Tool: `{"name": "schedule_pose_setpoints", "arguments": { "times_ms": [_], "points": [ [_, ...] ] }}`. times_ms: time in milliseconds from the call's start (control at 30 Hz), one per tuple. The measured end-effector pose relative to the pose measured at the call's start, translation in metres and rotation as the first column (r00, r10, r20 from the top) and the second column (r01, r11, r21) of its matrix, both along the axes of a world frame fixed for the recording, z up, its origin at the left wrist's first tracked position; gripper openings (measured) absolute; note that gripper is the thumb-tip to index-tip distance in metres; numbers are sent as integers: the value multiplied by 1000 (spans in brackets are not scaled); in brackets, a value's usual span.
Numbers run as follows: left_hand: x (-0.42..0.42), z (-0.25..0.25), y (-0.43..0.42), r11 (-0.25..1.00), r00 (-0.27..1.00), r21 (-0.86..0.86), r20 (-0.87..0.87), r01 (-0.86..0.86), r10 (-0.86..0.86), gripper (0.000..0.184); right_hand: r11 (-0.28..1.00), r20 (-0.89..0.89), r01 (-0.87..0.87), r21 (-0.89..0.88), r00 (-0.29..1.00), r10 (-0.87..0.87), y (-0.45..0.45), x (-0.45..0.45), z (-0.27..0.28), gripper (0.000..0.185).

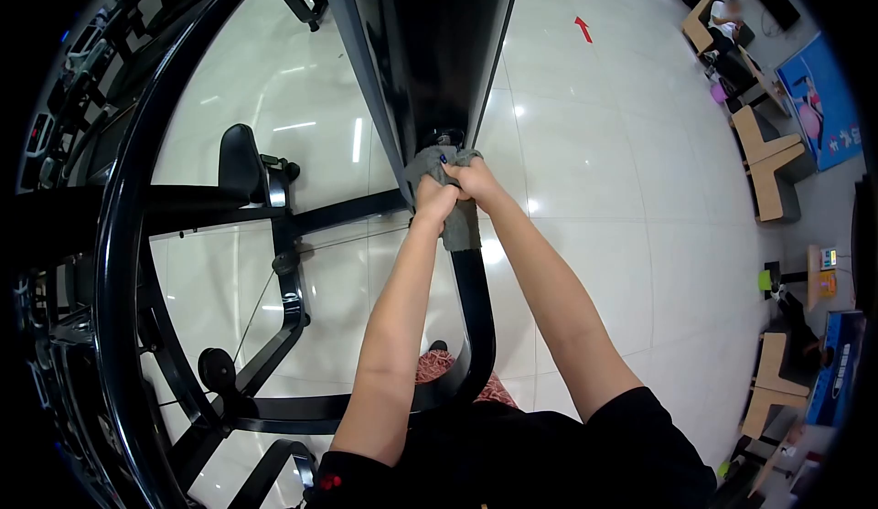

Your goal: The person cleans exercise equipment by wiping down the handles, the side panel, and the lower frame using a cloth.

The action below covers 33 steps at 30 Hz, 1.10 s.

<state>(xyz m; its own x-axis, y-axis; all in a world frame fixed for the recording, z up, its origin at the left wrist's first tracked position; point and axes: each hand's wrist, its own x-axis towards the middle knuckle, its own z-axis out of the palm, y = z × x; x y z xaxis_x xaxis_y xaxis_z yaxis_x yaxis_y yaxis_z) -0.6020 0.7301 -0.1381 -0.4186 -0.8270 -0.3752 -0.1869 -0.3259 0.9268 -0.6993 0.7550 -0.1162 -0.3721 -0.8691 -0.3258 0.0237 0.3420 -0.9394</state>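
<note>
A grey cloth (464, 227) is draped over the black metal frame (473, 299) of a gym machine, at the foot of its tall dark upright panel (430, 42). My left hand (433, 200) is closed on the cloth from the left side. Close against it, my right hand (472, 180) also grips the cloth, its fingers bunching the fabric. Part of the cloth hangs down below both hands along the curved tube. The fingertips are partly hidden in the folds.
A padded black seat (240, 166) with a cable and pulley (217, 369) lies to the left, behind a thick curved bar (137, 143). Treadmills line the far left. At right, people sit near wooden desks (768, 157). A red arrow (583, 30) marks the tiled floor.
</note>
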Motion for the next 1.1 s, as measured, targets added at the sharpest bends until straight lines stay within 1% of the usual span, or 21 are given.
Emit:
{"name": "schedule_pose_setpoints", "arguments": {
  "times_ms": [33, 100, 133, 167, 233, 267, 300, 367, 400, 433, 467, 500, 567, 700, 767, 833, 900, 933, 967, 1033, 1100],
  "points": [
    [0, 4, 1, 1000, 1000, 10, 2, 3, -3, 35, 1000, 2, 3, 10, 1000, -3, 0, 0, 1, 22],
    [0, 8, -2, 997, 1000, 76, -19, 17, -16, 33, 994, 84, 64, 87, 994, -72, -3, 0, 5, 34],
    [-1, 3, -4, 996, 999, 88, -30, -15, 17, 28, 994, 65, 76, 75, 995, -81, -4, -1, 3, 32],
    [-2, 0, -3, 996, 999, 87, -31, -16, 18, 28, 994, 64, 75, 74, 995, -79, -5, -1, 4, 32],
    [-5, -1, -1, 995, 995, 36, -33, -91, 93, 29, 995, -21, 20, 100, 1000, -18, -8, -3, 6, 24],
    [-4, -2, -1, 997, 994, 27, -73, -76, 78, 32, 996, -22, 20, 90, 1000, -18, -11, -4, 7, 24],
    [-6, -7, -2, 997, 995, 22, -72, -74, 76, 32, 995, -2, 17, 94, 1000, -17, -11, -4, 6, 24],
    [-11, -18, -3, 986, 986, -44, -54, -163, 161, 37, 995, 20, 21, 97, 1000, -23, -10, -4, 1, 24],
    [-13, -9, 0, 987, 987, -45, -52, -156, 153, 37, 999, 19, 32, 43, 999, -33, -13, -5, -7, 25],
    [-13, 7, 4, 976, 981, -105, 16, -192, 195, 37, 999, 21, 44, -6, 999, -44, -13, -3, -9, 25],
    [-12, 15, 9, 961, 968, -164, 83, -222, 238, 37, 999, -87, 50, 16, 995, -49, -12, -4, -11, 27],
    [-17, -13, 2, 949, 961, -248, 144, -195, 235, 37, 999, -132, 34, -33, 991, -38, -17, -8, -25, 27],
    [-13, 6, 14, 941, 961, -282, 148, -187, 235, 40, 995, -174, 59, -82, 982, -73, -15, -6, -29, 27],
    [-7, 25, 33, 944, 939, -282, 242, -172, 244, 45, 992, -113, 61, -114, 991, -74, 3, 3, -18, 28],
    [-4, 25, 42, 956, 937, -261, 282, -133, 207, 49, 995, 19, 99, 20, 995, -100, 16, 4, -21, 30],
    [1, 12, 52, 962, 935, -255, 309, -96, 175, 51, 996, 24, 81, 49, 996, -82, 29, 8, -26, 34],
    [7, 5, 65, 960, 945, -269, 286, -80, 159, 55, 998, -114, 65, -28, 991, -67, 42, 14, -31, 37],
    [10, 5, 71, 959, 946, -272, 281, -80, 159, 55, 997, -218, 72, 16, 974, -66, 47, 18, -34, 44],
    [14, 4, 78, 960, 952, -270, 269, -69, 144, 58, 997, -221, 71, 12, 973, -67, 50, 20, -35, 44],
    [21, 2, 89, 959, 958, -274, 253, -66, 138, 61, 986, -412, 114, 119, 910, -55, 63, 30, -30, 44],
    [27, -4, 98, 977, 951, -214, 302, 2, 64, 67, 988, -445, 110, 108, 894, -51, 76, 38, -25, 48]
  ]
}}
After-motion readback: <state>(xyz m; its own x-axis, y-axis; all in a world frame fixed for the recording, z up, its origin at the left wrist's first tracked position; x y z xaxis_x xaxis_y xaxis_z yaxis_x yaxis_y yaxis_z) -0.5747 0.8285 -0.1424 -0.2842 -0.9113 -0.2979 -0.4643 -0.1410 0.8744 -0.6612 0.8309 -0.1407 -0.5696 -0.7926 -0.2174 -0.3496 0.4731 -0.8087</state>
